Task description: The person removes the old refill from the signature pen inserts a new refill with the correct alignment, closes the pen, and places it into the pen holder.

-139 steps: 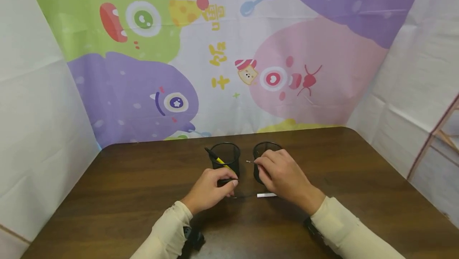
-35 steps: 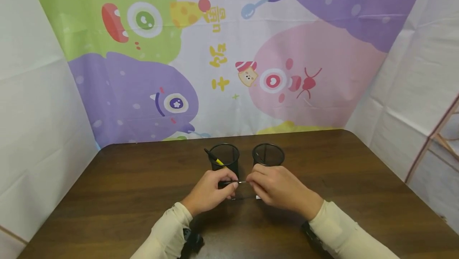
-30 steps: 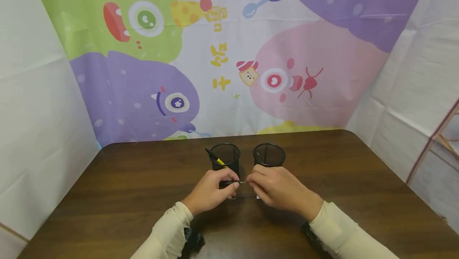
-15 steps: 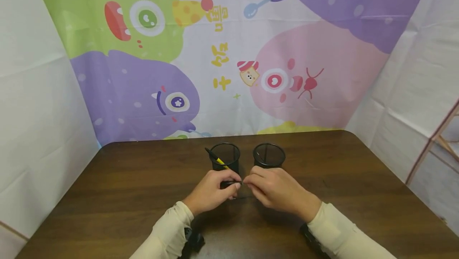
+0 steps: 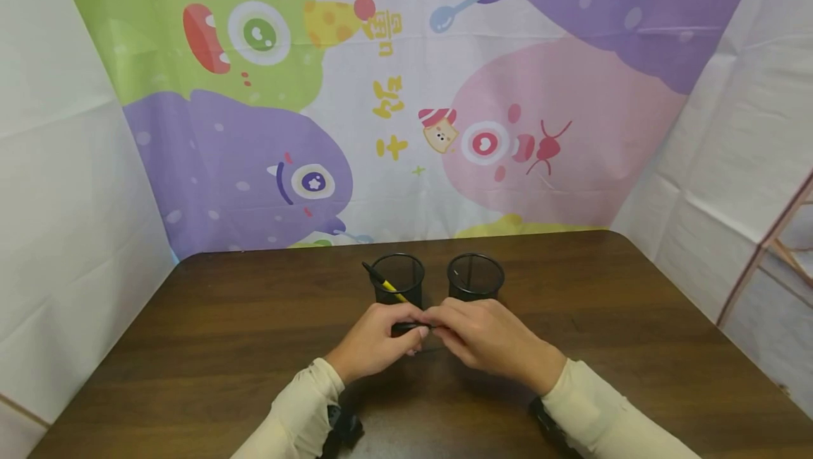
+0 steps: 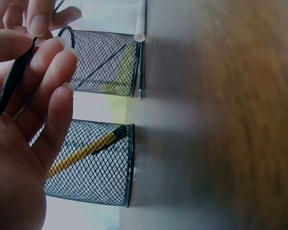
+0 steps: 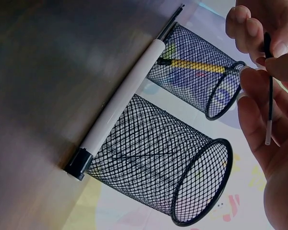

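Dark brown wooden tabletop [image 5: 222,346] here, rounded back corners, with a cartoon-monster backdrop [image 5: 394,198] behind it and pale cloth on both sides. The thing in hand is a skinny black refill [image 7: 270,103] with a whitish end, pinched in the right hand [image 5: 492,332]. It's held up above the table, in front of the cups. Left hand [image 5: 375,342] has a tapered black pen piece [image 6: 17,79] pinched, fingertips right up against the right hand's; can't tell how far the refill goes in. A white tube [image 7: 125,98] lies on the table, a dark metal-tipped rod [image 6: 142,72] beside it. Left mesh cup [image 6: 91,189]: yellow-and-black pen [image 5: 392,289], leaning. Right mesh cup [image 7: 144,139]: thin dark line, maybe just a seam, can't tell.
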